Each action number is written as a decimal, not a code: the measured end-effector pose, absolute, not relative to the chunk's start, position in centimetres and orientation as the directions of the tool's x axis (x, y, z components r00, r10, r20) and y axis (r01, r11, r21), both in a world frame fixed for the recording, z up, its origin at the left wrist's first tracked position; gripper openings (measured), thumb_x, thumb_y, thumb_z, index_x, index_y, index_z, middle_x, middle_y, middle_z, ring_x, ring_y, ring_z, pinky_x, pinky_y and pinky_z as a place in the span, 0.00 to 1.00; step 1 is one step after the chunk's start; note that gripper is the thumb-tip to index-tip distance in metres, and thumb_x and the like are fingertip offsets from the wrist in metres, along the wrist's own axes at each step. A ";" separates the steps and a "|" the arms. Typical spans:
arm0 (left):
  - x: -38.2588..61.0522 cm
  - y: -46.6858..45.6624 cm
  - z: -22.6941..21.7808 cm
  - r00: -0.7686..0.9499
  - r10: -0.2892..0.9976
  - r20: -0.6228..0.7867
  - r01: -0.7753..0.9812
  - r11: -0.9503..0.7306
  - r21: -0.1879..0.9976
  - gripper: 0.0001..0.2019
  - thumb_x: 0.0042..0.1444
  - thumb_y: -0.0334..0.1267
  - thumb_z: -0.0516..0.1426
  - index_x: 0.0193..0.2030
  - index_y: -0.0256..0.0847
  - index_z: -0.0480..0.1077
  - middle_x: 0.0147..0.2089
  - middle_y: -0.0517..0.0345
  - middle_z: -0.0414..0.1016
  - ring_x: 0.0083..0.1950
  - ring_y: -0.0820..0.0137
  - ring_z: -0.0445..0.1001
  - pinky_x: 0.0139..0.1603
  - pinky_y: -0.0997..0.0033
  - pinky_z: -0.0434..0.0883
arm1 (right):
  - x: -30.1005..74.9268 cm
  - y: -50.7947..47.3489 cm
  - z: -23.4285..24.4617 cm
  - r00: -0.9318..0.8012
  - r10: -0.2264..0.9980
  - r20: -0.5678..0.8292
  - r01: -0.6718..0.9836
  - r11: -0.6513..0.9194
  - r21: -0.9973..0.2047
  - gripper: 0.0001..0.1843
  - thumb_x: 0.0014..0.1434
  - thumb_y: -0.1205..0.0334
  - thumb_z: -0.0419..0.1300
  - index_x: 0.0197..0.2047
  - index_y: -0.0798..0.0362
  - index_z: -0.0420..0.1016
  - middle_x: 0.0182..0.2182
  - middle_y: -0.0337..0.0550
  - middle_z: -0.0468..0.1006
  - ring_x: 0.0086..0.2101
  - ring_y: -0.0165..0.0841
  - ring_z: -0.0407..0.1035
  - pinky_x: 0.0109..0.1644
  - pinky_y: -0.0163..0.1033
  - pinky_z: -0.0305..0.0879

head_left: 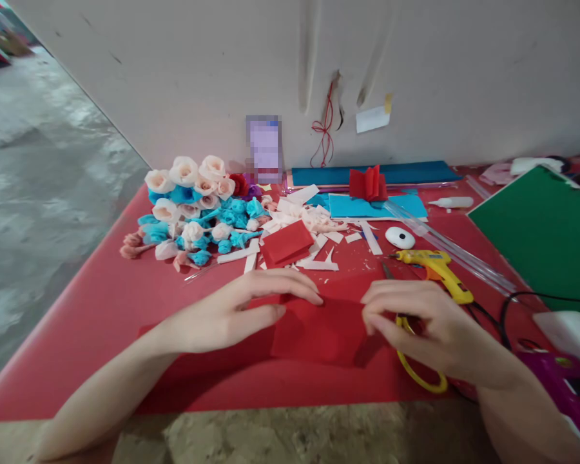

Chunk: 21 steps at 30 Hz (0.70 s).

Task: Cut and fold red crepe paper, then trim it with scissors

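A sheet of red paper (319,338) lies in front of me on the red-covered table (91,316). My left hand (241,309) is over its left part, thumb and fingers apart, fingertips at the paper's surface. At the right edge of the sheet, my right hand (415,322) has its fingers curled and pinched together on the paper. Yellow-handled scissors (428,381) lie partly hidden under my right hand. Just beyond the sheet, a folded red paper piece (287,245) rests on white paper scraps (328,264).
Paper flowers (193,212) are heaped at the back left. To the right are a yellow glue gun (437,267), a white oval object (399,238), clear sticks (454,248) and a green board (541,232). Blue paper (377,206) and a blurred upright phone-like screen (264,148) stand farther back.
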<state>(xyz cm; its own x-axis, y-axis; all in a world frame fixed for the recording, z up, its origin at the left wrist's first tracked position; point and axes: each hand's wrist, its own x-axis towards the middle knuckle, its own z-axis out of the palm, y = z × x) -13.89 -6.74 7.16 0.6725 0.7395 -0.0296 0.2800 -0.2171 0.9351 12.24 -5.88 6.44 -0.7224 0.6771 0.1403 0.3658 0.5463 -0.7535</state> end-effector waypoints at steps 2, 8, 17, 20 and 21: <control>-13.9 -6.5 7.1 0.648 0.762 -0.020 0.286 -0.220 0.933 0.13 0.61 0.30 0.49 0.47 0.42 0.71 0.51 0.55 0.71 0.53 0.68 0.69 0.55 0.75 0.64 | 12.8 -5.5 6.7 -0.637 0.758 0.141 0.430 0.501 -0.751 0.12 0.58 0.69 0.52 0.23 0.51 0.63 0.22 0.35 0.68 0.24 0.26 0.62 0.30 0.31 0.60; -13.0 -6.4 6.4 0.610 0.792 0.028 0.301 -0.264 0.916 0.11 0.60 0.33 0.50 0.46 0.42 0.71 0.50 0.55 0.72 0.51 0.68 0.70 0.52 0.74 0.67 | 11.4 -5.8 5.8 -0.460 0.858 0.228 0.541 0.474 -0.695 0.12 0.53 0.59 0.61 0.42 0.48 0.69 0.41 0.42 0.74 0.42 0.35 0.68 0.45 0.37 0.64; -14.5 -5.8 6.6 0.487 0.874 -0.010 0.605 -0.329 0.725 0.11 0.58 0.36 0.51 0.41 0.43 0.74 0.44 0.58 0.76 0.48 0.67 0.72 0.52 0.72 0.66 | 12.0 -5.7 5.7 -0.406 0.846 0.344 0.574 0.530 -0.625 0.02 0.55 0.65 0.59 0.31 0.49 0.69 0.26 0.37 0.74 0.28 0.30 0.68 0.35 0.36 0.64; -13.9 -4.6 5.3 0.577 0.795 -0.190 0.456 -0.120 0.882 0.19 0.61 0.45 0.46 0.40 0.41 0.75 0.43 0.55 0.77 0.47 0.66 0.73 0.53 0.70 0.65 | 12.1 -6.0 5.9 -0.411 0.729 0.547 0.473 0.684 -0.556 0.07 0.53 0.69 0.60 0.33 0.46 0.72 0.30 0.38 0.76 0.32 0.32 0.69 0.41 0.40 0.65; -13.5 -4.2 4.6 0.652 0.721 -0.234 0.345 -0.008 0.938 0.24 0.62 0.49 0.42 0.39 0.39 0.75 0.43 0.52 0.78 0.47 0.65 0.73 0.53 0.68 0.66 | 12.1 -6.1 6.0 -0.436 0.670 0.600 0.428 0.741 -0.517 0.09 0.53 0.70 0.60 0.35 0.45 0.73 0.32 0.38 0.77 0.33 0.33 0.70 0.41 0.41 0.65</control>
